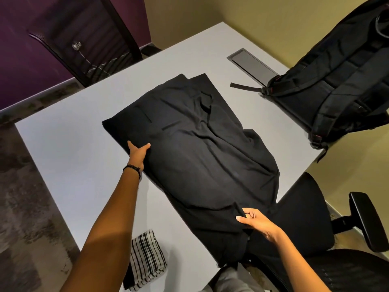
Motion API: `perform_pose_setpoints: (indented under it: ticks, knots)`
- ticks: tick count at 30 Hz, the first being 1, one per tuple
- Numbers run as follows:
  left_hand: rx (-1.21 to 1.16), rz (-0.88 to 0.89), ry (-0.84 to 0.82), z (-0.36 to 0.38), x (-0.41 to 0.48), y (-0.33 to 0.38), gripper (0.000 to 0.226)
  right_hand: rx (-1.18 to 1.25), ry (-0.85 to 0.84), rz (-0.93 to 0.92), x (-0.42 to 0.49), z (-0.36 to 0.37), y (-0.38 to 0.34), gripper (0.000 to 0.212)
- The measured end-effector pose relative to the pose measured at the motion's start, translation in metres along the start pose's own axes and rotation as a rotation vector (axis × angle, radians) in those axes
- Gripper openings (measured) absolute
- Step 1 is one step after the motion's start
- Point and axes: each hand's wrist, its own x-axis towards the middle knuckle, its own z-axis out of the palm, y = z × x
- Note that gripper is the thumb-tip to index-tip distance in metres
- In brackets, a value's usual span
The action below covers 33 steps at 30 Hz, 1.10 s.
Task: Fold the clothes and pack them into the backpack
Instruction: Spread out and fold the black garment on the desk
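Observation:
A black garment (193, 148) lies spread across the grey table (69, 148), one end hanging over the near edge. My left hand (137, 153) holds its left edge, thumb on top and fingers under the cloth. At the near right, my right hand (255, 223) pinches a fold of the same garment. A black backpack (339, 81) lies on the table's far right corner, a strap trailing toward the centre. Near the front edge a striped black-and-white folded cloth (147, 258) rests on a dark piece.
A grey cable hatch (250, 65) is set into the table beyond the garment. A black office chair (315, 218) stands at the right edge, another mesh chair (88, 39) behind the far left side. Walls close in at the back.

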Motion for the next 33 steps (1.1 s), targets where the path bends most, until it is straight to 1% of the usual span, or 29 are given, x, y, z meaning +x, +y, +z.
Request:
perform_pose_setpoints:
  ticks: [1,2,4,6,9,12,15,17,19,21,22,24,27,30,32,33]
  knots:
    - [0.015,-0.016,0.015,-0.001,-0.002,-0.006,0.089,-0.015,0.023,0.01,0.002,0.001,0.001,0.028]
    - [0.017,-0.018,0.026,-0.001,-0.007,-0.012,0.09,-0.016,0.044,0.016,0.003,0.003,0.002,0.024]
    - [-0.009,-0.011,0.035,0.001,-0.017,-0.028,0.09,0.02,0.073,0.016,0.003,0.007,0.0,0.024]
    - [-0.029,-0.023,0.035,0.004,-0.03,-0.043,0.086,0.055,0.066,0.023,0.002,0.011,-0.003,0.025]
    - [-0.036,-0.028,0.054,0.008,-0.049,-0.064,0.08,0.052,0.037,0.048,0.002,0.016,-0.005,0.028]
    - [-0.069,-0.041,0.061,0.01,-0.067,-0.082,0.077,0.028,0.058,0.052,0.003,0.019,-0.005,0.027]
    - [-0.132,-0.103,0.008,0.013,-0.088,-0.099,0.077,0.029,0.11,0.021,-0.001,0.023,-0.005,0.013]
    - [-0.169,-0.14,-0.027,0.017,-0.105,-0.108,0.07,0.043,0.131,-0.003,-0.003,0.024,-0.002,0.003]
    - [-0.138,-0.175,-0.096,0.024,-0.122,-0.115,0.059,0.05,0.158,-0.037,-0.006,0.026,-0.001,0.008]
    - [-0.092,-0.225,-0.222,0.028,-0.135,-0.122,0.052,0.057,0.198,-0.078,-0.006,0.026,0.001,0.018]
    - [-0.069,-0.25,-0.277,0.029,-0.139,-0.127,0.053,0.076,0.218,-0.098,-0.007,0.027,0.001,0.017]
    - [0.004,-0.265,-0.331,0.03,-0.143,-0.137,0.058,0.117,0.253,-0.129,-0.009,0.028,0.0,0.011]
    - [0.109,-0.233,-0.308,0.028,-0.143,-0.141,0.061,0.118,0.266,-0.16,-0.01,0.026,0.001,0.017]
    - [0.18,-0.166,-0.252,0.022,-0.143,-0.139,0.058,0.082,0.239,-0.167,-0.011,0.015,0.004,0.024]
    - [0.246,-0.107,-0.232,0.018,-0.146,-0.141,0.054,0.007,0.184,-0.163,-0.013,0.007,0.007,0.028]
    - [0.287,-0.078,-0.229,0.016,-0.147,-0.143,0.053,-0.062,0.159,-0.163,-0.014,0.005,0.009,0.034]
